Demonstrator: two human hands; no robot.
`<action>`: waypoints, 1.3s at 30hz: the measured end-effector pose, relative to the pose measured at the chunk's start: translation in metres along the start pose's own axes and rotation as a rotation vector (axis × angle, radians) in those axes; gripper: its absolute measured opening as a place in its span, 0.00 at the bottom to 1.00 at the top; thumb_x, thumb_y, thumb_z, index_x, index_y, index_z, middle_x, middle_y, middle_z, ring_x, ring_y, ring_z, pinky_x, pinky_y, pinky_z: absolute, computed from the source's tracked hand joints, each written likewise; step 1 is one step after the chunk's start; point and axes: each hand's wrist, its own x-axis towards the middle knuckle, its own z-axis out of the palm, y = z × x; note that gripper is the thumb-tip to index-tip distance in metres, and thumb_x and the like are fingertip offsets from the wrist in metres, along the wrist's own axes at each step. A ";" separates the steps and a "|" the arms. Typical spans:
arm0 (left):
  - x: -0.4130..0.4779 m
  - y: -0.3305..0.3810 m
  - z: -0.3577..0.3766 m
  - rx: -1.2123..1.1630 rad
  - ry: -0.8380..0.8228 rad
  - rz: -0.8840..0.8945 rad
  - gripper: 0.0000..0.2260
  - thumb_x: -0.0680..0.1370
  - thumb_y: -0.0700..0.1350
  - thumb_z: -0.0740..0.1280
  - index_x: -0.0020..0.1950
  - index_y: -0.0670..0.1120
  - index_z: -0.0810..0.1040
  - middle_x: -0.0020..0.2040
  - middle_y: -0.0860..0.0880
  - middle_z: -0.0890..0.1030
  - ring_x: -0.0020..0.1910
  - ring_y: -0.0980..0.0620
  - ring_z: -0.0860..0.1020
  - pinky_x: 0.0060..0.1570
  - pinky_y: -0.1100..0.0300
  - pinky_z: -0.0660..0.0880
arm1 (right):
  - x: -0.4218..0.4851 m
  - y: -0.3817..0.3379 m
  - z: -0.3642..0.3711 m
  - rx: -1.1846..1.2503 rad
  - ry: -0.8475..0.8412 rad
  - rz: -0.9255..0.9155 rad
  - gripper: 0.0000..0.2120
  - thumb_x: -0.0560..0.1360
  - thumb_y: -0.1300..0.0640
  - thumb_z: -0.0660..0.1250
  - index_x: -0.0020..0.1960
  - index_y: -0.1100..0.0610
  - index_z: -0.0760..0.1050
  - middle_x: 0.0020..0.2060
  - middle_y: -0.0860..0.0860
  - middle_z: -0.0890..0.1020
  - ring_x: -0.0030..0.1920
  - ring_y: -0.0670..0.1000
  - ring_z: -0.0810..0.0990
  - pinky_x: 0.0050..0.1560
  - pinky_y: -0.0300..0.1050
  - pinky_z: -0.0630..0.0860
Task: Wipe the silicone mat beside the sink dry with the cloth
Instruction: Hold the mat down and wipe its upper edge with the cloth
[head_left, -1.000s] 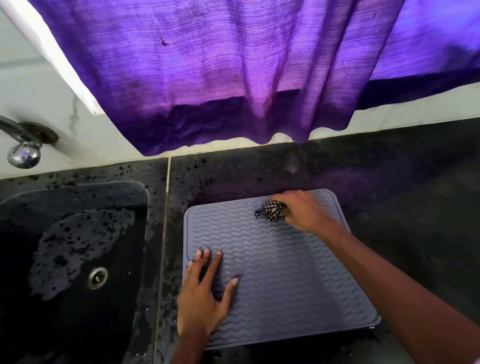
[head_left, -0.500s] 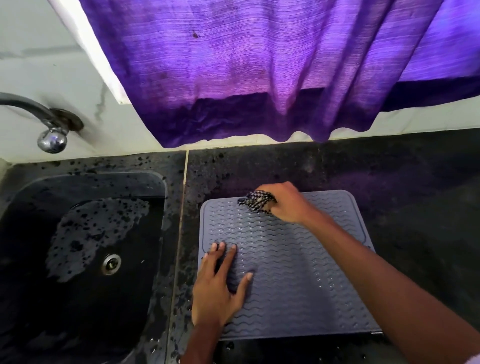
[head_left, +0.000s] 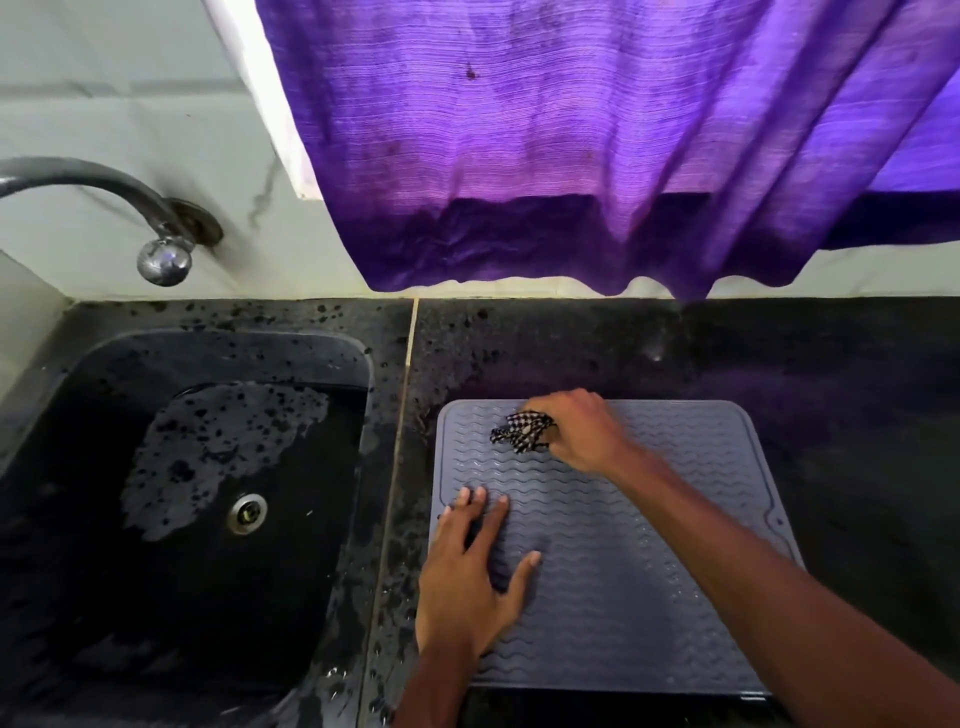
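On the far mat (head_left: 597, 597) edge, the cloth (head_left: 521, 432) is clutched by curled right hand (head_left: 582, 428) fingers; wet surface is perhaps left nearer.

The silicone mat (head_left: 649, 571) lies on the worktop (head_left: 831, 374). Left of the mat is the sink (head_left: 234, 339), with the tap (head_left: 156, 223) behind it. A curtain (head_left: 571, 156) hangs behind the mat. At the mat's far edge the right hand (head_left: 582, 428) grips the cloth (head_left: 522, 430). The left hand (head_left: 462, 587) rests flat on the mat's near left part.

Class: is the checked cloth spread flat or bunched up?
Bunched up: the right hand grips the cloth in a wad on the mat.
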 end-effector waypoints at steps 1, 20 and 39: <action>0.000 0.001 0.000 -0.001 0.001 0.004 0.29 0.78 0.67 0.62 0.74 0.54 0.74 0.76 0.51 0.70 0.78 0.52 0.64 0.71 0.48 0.70 | 0.002 -0.005 0.003 -0.002 0.009 -0.011 0.18 0.68 0.61 0.68 0.55 0.46 0.81 0.45 0.49 0.85 0.51 0.54 0.82 0.49 0.47 0.77; 0.000 -0.002 0.002 0.006 -0.021 0.000 0.30 0.78 0.70 0.59 0.74 0.55 0.72 0.77 0.52 0.69 0.77 0.51 0.64 0.71 0.48 0.70 | 0.029 -0.037 0.005 0.085 -0.040 -0.010 0.13 0.68 0.64 0.69 0.49 0.49 0.81 0.40 0.49 0.85 0.44 0.52 0.83 0.43 0.49 0.80; 0.001 -0.002 0.002 0.032 -0.018 -0.013 0.30 0.78 0.71 0.57 0.73 0.56 0.73 0.74 0.52 0.71 0.75 0.50 0.67 0.70 0.50 0.70 | 0.040 -0.072 0.039 0.211 -0.038 -0.024 0.15 0.69 0.64 0.73 0.53 0.51 0.82 0.46 0.50 0.86 0.49 0.50 0.83 0.49 0.48 0.80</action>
